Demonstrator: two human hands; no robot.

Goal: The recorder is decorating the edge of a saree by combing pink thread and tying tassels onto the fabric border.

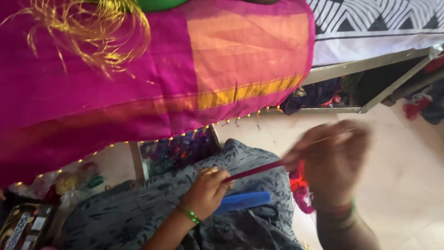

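Observation:
My left hand [206, 190] rests on my lap, pinching one end of a bundle of dark red threads [253, 171]. My right hand [333, 159] is blurred with motion and grips the other end of the threads, held taut between both hands. A blue comb [243, 201] lies on my grey patterned clothing [138, 208] just below the left hand. Above hangs a magenta sari [115, 83] with an orange and gold border and small golden beads along its edge. Loose gold threads [88, 32] dangle at the top left.
A heap of red and pink thread [300, 187] lies on the tiled floor [407, 166] beside my right wrist. A metal-framed bed [370, 65] with a black-and-white patterned sheet stands at the top right, cloth bundles under it. Boxes and packets sit at the lower left [27, 222].

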